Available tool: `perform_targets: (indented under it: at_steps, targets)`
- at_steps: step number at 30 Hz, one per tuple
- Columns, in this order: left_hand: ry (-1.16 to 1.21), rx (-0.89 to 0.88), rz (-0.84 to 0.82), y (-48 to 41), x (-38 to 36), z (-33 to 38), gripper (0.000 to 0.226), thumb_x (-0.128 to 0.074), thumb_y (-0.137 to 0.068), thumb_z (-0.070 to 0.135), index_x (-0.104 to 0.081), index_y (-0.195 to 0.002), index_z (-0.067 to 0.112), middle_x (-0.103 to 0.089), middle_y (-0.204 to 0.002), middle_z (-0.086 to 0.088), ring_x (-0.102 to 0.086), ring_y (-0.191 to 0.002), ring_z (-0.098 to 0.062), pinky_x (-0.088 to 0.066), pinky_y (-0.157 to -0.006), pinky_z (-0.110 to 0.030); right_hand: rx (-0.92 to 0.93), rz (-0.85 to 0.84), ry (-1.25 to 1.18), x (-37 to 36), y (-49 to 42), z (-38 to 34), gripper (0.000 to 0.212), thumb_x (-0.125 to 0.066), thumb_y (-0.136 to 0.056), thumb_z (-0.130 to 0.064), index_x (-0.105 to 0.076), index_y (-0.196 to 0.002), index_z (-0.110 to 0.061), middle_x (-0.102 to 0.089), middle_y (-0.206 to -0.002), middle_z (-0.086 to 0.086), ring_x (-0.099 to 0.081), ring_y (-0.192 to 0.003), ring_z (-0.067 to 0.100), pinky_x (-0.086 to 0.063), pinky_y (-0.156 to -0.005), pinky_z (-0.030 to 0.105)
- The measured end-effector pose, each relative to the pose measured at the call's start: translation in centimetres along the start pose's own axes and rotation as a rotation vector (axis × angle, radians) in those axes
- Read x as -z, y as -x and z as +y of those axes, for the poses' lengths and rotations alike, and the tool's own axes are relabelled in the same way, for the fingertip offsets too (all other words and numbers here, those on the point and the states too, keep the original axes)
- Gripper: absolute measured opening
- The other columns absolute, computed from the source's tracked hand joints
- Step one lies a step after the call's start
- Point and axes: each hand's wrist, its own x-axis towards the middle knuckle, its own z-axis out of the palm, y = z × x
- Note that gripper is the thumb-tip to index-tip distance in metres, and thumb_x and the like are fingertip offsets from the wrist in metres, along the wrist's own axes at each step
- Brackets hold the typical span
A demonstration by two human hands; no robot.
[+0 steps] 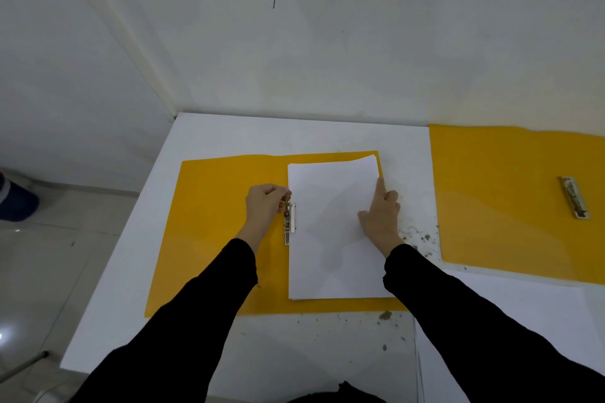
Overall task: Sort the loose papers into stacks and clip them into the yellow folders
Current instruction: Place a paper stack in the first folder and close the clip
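An open yellow folder (209, 239) lies flat on the white table. A stack of white papers (330, 255) rests on its right half, its left edge at the metal clip (289, 222) along the fold. My left hand (265, 203) pinches the clip's lever at its upper end. My right hand (381, 216) lies flat on the stack's right edge with fingers spread, holding nothing. A second open yellow folder (510, 206) with its own metal clip (574, 196) lies at the right.
More loose white sheets (523, 314) lie at the lower right, partly under my right sleeve. The white table (229, 131) stands in a corner between two walls. Dark specks and crumbs (422, 237) dot the table between the folders. Tiled floor lies left.
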Motion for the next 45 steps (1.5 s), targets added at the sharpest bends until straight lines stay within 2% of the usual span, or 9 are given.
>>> perform_targets:
  at_steps: [7, 12, 16, 21, 31, 38, 40, 42, 45]
  targets:
    - [-0.009, -0.011, -0.073, 2.0, 0.9, -2.3, 0.014, -0.062, -0.085, -0.005, -0.072, -0.09, 0.003, -0.067, -0.08, -0.012, -0.062, -0.071, -0.021, -0.054, -0.063, -0.025, 0.031, 0.01, 0.041, -0.2, 0.3, 0.3, 0.081, -0.055, -0.091, -0.009, -0.004, -0.153, -0.01, -0.027, -0.139, 0.017, -0.036, -0.114, 0.036, -0.038, -0.094, 0.039]
    - [0.021, -0.001, -0.061, 2.6, 1.1, -2.6, 0.016, -0.064, -0.085, -0.005, -0.068, -0.097, 0.003, -0.061, -0.073, -0.007, -0.063, -0.072, -0.019, -0.055, -0.064, -0.024, 0.042, 0.021, 0.055, -0.3, 0.4, 0.3, 0.079, -0.055, -0.092, -0.01, -0.005, -0.153, -0.009, -0.027, -0.14, 0.017, -0.036, -0.115, 0.036, -0.037, -0.096, 0.039]
    - [0.119, 0.162, -0.027, 2.7, 0.8, -3.0, 0.017, -0.069, -0.084, 0.003, -0.063, -0.1, 0.0, -0.065, -0.082, -0.011, -0.063, -0.067, -0.018, -0.055, -0.063, -0.027, 0.039, 0.019, 0.033, -0.5, 0.3, 0.5, 0.08, -0.055, -0.091, -0.009, -0.006, -0.153, -0.009, -0.027, -0.139, 0.018, -0.036, -0.114, 0.037, -0.037, -0.095, 0.039]
    - [0.127, 0.245, -0.046, 3.0, 0.6, -3.5, 0.016, -0.069, -0.086, 0.008, -0.061, -0.097, -0.001, -0.065, -0.079, -0.013, -0.058, -0.059, -0.02, -0.053, -0.058, -0.03, 0.041, 0.026, 0.02, -0.6, 0.2, 0.6, 0.08, -0.056, -0.09, -0.009, -0.007, -0.153, -0.009, -0.028, -0.138, 0.018, -0.036, -0.114, 0.037, -0.036, -0.096, 0.04]
    - [-0.037, 0.191, -0.095, 3.3, 1.5, -4.9, 0.023, -0.071, -0.085, 0.012, -0.055, -0.07, 0.006, -0.059, -0.064, -0.01, -0.054, -0.054, -0.019, -0.048, -0.052, -0.027, 0.051, 0.036, 0.007, -0.8, 0.2, 0.7, 0.079, -0.056, -0.091, -0.01, -0.008, -0.153, -0.01, -0.028, -0.138, 0.017, -0.035, -0.115, 0.036, -0.036, -0.097, 0.04]
    - [-0.071, 0.175, -0.084, 3.3, 1.3, -4.8, 0.025, -0.074, -0.082, 0.009, -0.054, -0.067, 0.004, -0.06, -0.062, -0.012, -0.055, -0.05, -0.021, -0.048, -0.049, -0.028, 0.04, 0.106, 0.255, -1.2, 1.5, 0.3, 0.065, -0.053, -0.096, -0.022, -0.017, -0.152, -0.019, -0.013, -0.156, 0.013, -0.025, -0.135, 0.035, -0.028, -0.109, 0.048]
    - [-0.075, 0.171, -0.09, 3.3, 1.4, -4.8, 0.027, -0.075, -0.081, 0.008, -0.053, -0.064, 0.005, -0.06, -0.062, -0.012, -0.055, -0.05, -0.021, -0.048, -0.049, -0.027, 0.099, 0.163, 0.421, -1.4, 2.0, 0.4, 0.061, -0.05, -0.097, -0.02, -0.021, -0.151, -0.018, -0.013, -0.157, 0.015, -0.025, -0.138, 0.035, -0.024, -0.112, 0.05]
    - [-0.08, 0.168, -0.093, 3.2, 1.4, -4.7, 0.03, -0.076, -0.08, 0.008, -0.052, -0.062, 0.005, -0.059, -0.061, -0.012, -0.055, -0.05, -0.021, -0.048, -0.048, -0.027, 0.274, 0.201, 0.471, -1.8, 2.7, 0.0, 0.052, -0.049, -0.093, -0.008, -0.036, -0.144, -0.011, -0.032, -0.147, 0.019, -0.037, -0.128, 0.037, -0.032, -0.105, 0.045]
    - [-0.091, 0.172, -0.089, 3.2, 1.4, -4.6, 0.032, -0.076, -0.079, 0.007, -0.052, -0.059, 0.006, -0.059, -0.06, -0.012, -0.054, -0.05, -0.022, -0.047, -0.048, -0.027, 0.507, 0.003, 0.248, -3.6, 4.9, -1.9, 0.023, -0.048, -0.089, -0.003, -0.055, -0.111, -0.005, -0.055, -0.112, 0.014, -0.049, -0.103, 0.03, -0.04, -0.084, 0.033]
